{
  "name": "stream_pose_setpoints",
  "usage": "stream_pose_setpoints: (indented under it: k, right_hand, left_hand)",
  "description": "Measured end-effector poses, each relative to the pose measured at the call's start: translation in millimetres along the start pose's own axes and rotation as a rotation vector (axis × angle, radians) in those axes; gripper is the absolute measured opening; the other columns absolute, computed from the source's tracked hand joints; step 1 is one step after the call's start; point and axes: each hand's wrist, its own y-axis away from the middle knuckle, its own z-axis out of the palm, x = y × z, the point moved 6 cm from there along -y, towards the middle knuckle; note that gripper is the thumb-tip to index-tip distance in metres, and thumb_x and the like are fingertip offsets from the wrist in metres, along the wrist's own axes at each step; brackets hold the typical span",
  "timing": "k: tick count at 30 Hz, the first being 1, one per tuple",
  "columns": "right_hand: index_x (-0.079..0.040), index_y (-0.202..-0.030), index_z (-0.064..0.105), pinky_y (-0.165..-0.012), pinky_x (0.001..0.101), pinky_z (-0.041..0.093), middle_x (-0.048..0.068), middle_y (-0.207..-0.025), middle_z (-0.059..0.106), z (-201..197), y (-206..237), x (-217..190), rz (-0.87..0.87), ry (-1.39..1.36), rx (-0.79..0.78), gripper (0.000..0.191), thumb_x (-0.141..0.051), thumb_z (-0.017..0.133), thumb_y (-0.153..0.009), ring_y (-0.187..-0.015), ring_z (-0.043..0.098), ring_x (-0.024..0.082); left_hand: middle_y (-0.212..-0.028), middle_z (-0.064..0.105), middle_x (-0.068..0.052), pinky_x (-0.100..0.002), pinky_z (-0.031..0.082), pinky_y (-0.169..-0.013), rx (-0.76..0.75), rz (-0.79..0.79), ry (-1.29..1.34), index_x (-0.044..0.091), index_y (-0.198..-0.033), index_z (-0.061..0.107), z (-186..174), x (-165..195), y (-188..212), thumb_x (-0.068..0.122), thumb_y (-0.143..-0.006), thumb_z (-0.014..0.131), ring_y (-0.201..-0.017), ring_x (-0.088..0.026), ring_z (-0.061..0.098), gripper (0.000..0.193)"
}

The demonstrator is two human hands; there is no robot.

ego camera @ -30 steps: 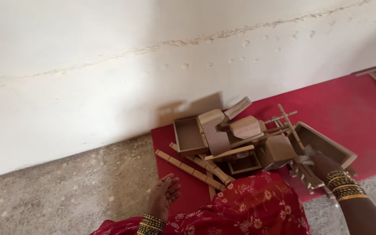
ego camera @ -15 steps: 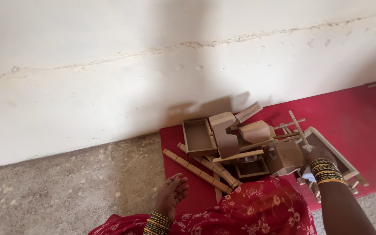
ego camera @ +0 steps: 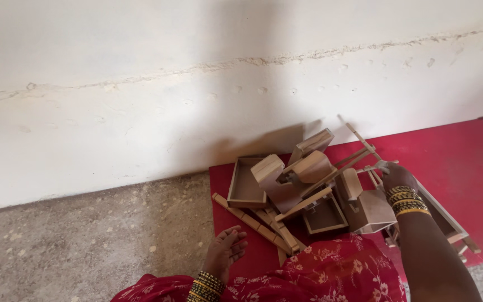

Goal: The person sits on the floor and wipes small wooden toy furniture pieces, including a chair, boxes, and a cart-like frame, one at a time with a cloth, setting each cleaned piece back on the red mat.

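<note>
Hands apart. Right hand point(ego camera: 396, 174) reaches forward into a heap of wooden parts point(ego camera: 308, 187), its fingers closed around the near end of a thin wooden stick point(ego camera: 359, 140) that slants up and away toward the wall point(ego camera: 141, 112); the fingertips are hidden behind the back of the hand, so the exact pinch cannot be told. Bangles point(ego camera: 405, 200) sit at the wrist. Left hand point(ego camera: 225, 251) rests low, palm partly up, fingers loosely curled, holding nothing; it lies just beside a notched wooden strip point(ego camera: 252, 222) without clearly touching it.

Heap: unpainted pale wood, parts leaning on one another rather than stacked. An open shallow wooden tray point(ego camera: 245, 187) sits at the left edge, tilted slightly. Rounded-top blocks point(ego camera: 286, 179) prop against each other in the middle. A small square frame point(ego camera: 324, 217) lies flat nearer the person. A larger box frame point(ego camera: 448, 221) is partly hidden behind the right forearm.

Everything lies on a red mat point(ego camera: 454, 162) spread over the concrete floor point(ego camera: 85, 246), hard against the foot of the whitewashed wall; judged, the mat keeps the parts off the grit. Red floral cloth point(ego camera: 320, 277) covers the lap at the bottom edge.
</note>
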Motion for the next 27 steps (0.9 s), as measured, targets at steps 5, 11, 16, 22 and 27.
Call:
stream_pose_setpoints:
  k: [5,11,16,22,27]
  right_hand:
    - [-0.015,-0.133,0.063,-0.092,0.0502,0.059,0.019,-0.116,0.077,4.2,-5.8,-18.1,-0.099,0.056,-0.065,0.03,-0.023,0.052,-0.107,-0.105,0.074,0.033]
    - [-0.007,-0.138,0.051,-0.079,0.0471,0.066,0.025,-0.127,0.062,-0.7,11.5,-53.7,0.019,0.004,0.001,0.036,-0.017,0.057,-0.103,-0.099,0.073,0.037]
    - [-0.009,-0.121,0.063,-0.076,0.0325,0.064,0.011,-0.113,0.068,37.9,83.0,-136.8,-0.659,0.821,-0.244,0.032,-0.029,0.064,-0.095,-0.096,0.07,0.024]
    - [-0.015,-0.113,0.069,-0.071,0.0416,0.061,0.011,-0.1,0.072,89.6,205.7,-190.4,-0.838,0.024,-0.032,0.026,-0.035,0.057,-0.1,-0.09,0.071,0.027]
    - [-0.015,-0.108,0.068,-0.079,0.0429,0.06,0.006,-0.107,0.074,118.0,251.0,-215.3,-0.941,-0.052,-0.223,0.029,-0.039,0.06,-0.094,-0.095,0.072,0.027]
  left_hand:
    - [-0.109,0.076,-0.005,-0.036,0.058,-0.083,0.02,-0.028,-0.009,0.01,-0.129,0.065,1.9,2.5,4.2,0.031,-0.098,0.061,-0.091,-0.017,0.07,0.037]
    - [-0.108,0.074,-0.005,-0.033,0.057,-0.075,0.034,-0.006,-0.011,0.011,-0.131,0.063,-0.1,5.9,7.1,0.03,-0.098,0.062,-0.087,-0.016,0.07,0.038]
    - [-0.107,0.075,-0.005,-0.031,0.057,-0.072,0.009,0.047,0.001,0.01,-0.131,0.063,2.5,6.0,4.4,0.028,-0.098,0.063,-0.084,-0.015,0.069,0.038]
    - [-0.105,0.074,-0.003,-0.027,0.057,-0.071,-0.019,0.079,0.018,0.009,-0.127,0.064,-0.4,5.0,8.9,0.028,-0.098,0.063,-0.083,-0.012,0.069,0.035]
    - [-0.102,0.073,-0.004,-0.026,0.055,-0.067,-0.065,0.198,0.043,0.005,-0.125,0.064,-2.6,16.8,14.4,0.028,-0.098,0.064,-0.08,-0.011,0.066,0.035]
